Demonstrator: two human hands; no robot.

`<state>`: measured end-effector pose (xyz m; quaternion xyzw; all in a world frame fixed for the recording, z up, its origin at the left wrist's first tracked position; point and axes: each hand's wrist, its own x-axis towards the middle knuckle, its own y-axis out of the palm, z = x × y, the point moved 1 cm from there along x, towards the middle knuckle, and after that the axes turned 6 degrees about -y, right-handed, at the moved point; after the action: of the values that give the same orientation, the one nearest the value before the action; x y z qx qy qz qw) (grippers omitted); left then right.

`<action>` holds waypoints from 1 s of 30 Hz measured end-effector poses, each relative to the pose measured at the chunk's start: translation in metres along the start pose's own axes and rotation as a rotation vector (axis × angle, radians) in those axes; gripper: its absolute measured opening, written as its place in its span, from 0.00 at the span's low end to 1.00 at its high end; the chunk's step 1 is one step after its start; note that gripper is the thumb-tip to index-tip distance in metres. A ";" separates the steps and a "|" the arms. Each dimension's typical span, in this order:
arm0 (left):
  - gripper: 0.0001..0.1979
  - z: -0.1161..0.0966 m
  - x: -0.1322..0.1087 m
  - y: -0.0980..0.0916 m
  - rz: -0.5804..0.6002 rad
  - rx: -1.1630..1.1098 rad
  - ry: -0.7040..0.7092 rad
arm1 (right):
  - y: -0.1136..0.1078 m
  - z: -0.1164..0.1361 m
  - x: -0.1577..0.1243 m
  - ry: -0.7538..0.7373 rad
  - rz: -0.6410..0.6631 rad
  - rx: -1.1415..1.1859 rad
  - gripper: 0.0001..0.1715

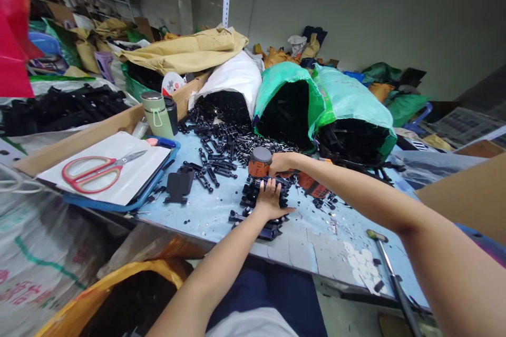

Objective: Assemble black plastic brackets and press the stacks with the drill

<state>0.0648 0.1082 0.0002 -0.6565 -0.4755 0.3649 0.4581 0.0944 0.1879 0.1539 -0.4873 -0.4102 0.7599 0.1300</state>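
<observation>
My right hand [281,162] is wrapped round the handle of an orange and black cordless drill [260,164], its battery end [313,185] pointing to the right. The drill stands over the far end of a row of black plastic parts [249,195]; its tip is hidden. Across that row lies my left hand [271,201], fingers spread and thumb stretched to the right, pressing on the parts. More black parts [271,233] lie on the near side of this hand. Behind the drill is a heap of loose black pieces and small screws [237,139].
Open sacks, white [233,79] and green [282,84], face me at the back. Scissors [93,171] lie on white paper at left, near a green flask [156,113]. A hammer [389,263] and white discs [361,263] lie at right. A yellow sack [114,284] stands below the edge.
</observation>
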 end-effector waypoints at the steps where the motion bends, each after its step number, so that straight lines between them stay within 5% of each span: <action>1: 0.54 0.000 0.000 -0.002 0.005 0.000 0.003 | 0.001 0.003 0.000 0.002 0.001 -0.017 0.06; 5: 0.53 -0.003 -0.007 -0.009 0.063 -0.015 -0.040 | 0.005 0.014 -0.012 0.007 -0.026 -0.047 0.06; 10: 0.51 -0.005 -0.045 -0.006 0.024 -0.083 -0.033 | 0.015 0.018 -0.030 0.019 -0.080 0.027 0.08; 14: 0.53 -0.004 -0.065 0.000 0.051 -0.109 0.013 | 0.021 0.022 -0.028 0.032 -0.012 0.024 0.09; 23: 0.51 -0.005 -0.067 -0.007 -0.013 -0.145 0.034 | 0.029 0.039 -0.038 0.008 -0.053 -0.179 0.13; 30: 0.47 -0.007 -0.070 -0.008 -0.007 -0.214 -0.045 | 0.048 0.049 -0.044 -0.056 0.052 -0.204 0.15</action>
<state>0.0493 0.0401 0.0131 -0.6915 -0.5243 0.3250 0.3758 0.0843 0.1071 0.1546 -0.4871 -0.4759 0.7307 0.0483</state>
